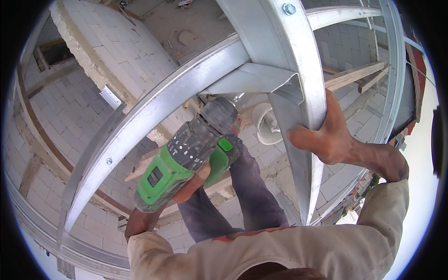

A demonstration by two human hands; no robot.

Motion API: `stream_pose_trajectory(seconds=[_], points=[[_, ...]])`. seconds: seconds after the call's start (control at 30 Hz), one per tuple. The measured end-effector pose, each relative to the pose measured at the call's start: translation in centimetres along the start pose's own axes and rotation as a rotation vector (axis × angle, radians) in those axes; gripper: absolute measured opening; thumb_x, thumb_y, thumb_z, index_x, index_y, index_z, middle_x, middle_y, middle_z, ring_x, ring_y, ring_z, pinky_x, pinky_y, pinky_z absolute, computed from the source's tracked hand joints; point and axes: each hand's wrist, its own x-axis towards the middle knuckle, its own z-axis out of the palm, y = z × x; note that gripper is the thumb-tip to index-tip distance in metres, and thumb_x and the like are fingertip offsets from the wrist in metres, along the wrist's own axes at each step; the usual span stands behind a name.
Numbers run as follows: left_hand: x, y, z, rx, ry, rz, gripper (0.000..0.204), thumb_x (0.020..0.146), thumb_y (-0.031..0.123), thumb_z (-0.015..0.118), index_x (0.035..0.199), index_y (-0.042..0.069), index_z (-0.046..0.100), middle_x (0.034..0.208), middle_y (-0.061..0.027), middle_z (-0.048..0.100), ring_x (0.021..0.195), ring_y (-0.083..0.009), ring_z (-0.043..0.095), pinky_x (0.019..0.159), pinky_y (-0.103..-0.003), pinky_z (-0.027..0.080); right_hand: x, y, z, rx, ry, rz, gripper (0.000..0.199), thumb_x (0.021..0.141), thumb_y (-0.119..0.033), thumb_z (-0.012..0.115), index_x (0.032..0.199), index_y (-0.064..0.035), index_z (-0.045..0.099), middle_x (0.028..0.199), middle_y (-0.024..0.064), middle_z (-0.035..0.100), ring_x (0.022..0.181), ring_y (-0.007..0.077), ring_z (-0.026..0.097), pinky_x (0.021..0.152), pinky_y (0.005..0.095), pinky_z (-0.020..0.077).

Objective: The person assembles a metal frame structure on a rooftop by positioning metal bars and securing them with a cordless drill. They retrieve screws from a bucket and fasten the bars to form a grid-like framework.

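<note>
My left hand [193,183] is wrapped round the grip of a green and black cordless drill [170,175]. The drill tilts up toward the right, and a shiny bit or screw at its tip is close to a bent metal bracket [254,78]. That bracket sits where a curved silver metal channel [144,112] meets an upright channel [298,51]. My right hand [322,135] grips the edge of the upright channel, thumb on the near side and fingers partly hidden behind it. A hex-head screw [289,9] is set in the channel's top.
Far below the frame are light block walls [112,51] and a floor. A white bucket [267,128] with something inside stands beneath, near my legs [252,186]. Wooden beams [357,76] cross at the right. More metal channels [392,70] run along the right side.
</note>
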Motion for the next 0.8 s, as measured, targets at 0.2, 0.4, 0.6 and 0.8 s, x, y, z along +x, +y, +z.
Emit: stream_pose_trajectory(seconds=[0.2,0.4,0.6,0.8], points=[[0.7,8.2,-1.9,-0.205,-0.111,0.141,0.028,0.091,0.019,0.075,0.109,-0.001,0.066,0.094,-0.0081,0.067,0.078,-0.0154,0.064,0.075,-0.033,0.052,0.1,-0.3,0.2,0.014,-0.021,0.01,0.06,0.071,-0.01,0.069,0.126,0.0083,0.052,0.092,0.0144,0.064,0.079,0.0189,0.061,0.07,0.035,0.0509],[2.7,7.3,0.4,-0.542,-0.238,0.304,0.023,0.1,0.028,0.066,0.102,0.01,0.052,0.072,0.0025,0.044,0.056,-0.0086,0.04,0.056,-0.028,0.035,0.1,0.5,-0.1,0.012,-0.013,-0.057,0.063,0.071,-0.013,0.07,0.127,0.0083,0.052,0.094,0.0154,0.065,0.079,0.0198,0.062,0.071,0.0365,0.0512],[2.0,8.1,0.9,-0.578,-0.21,0.213,0.03,0.101,0.026,0.065,0.124,0.007,0.059,0.086,0.0012,0.056,0.07,-0.0081,0.05,0.064,-0.026,0.042,0.0,-1.1,0.0,-0.087,0.035,0.041,0.051,0.072,-0.017,0.07,0.114,0.0098,0.06,0.087,0.015,0.065,0.081,0.0213,0.061,0.073,0.0371,0.0497],[-0.5,10.9,2.3,-0.52,-0.081,0.263,0.037,0.102,0.029,0.067,0.131,0.007,0.06,0.073,0.0046,0.054,0.059,-0.0031,0.044,0.053,-0.023,0.038,-0.7,-1.8,0.7,-0.136,0.107,-0.07,0.042,0.071,-0.015,0.07,0.105,0.0085,0.065,0.086,0.0118,0.067,0.077,0.0192,0.06,0.072,0.0341,0.0485]])
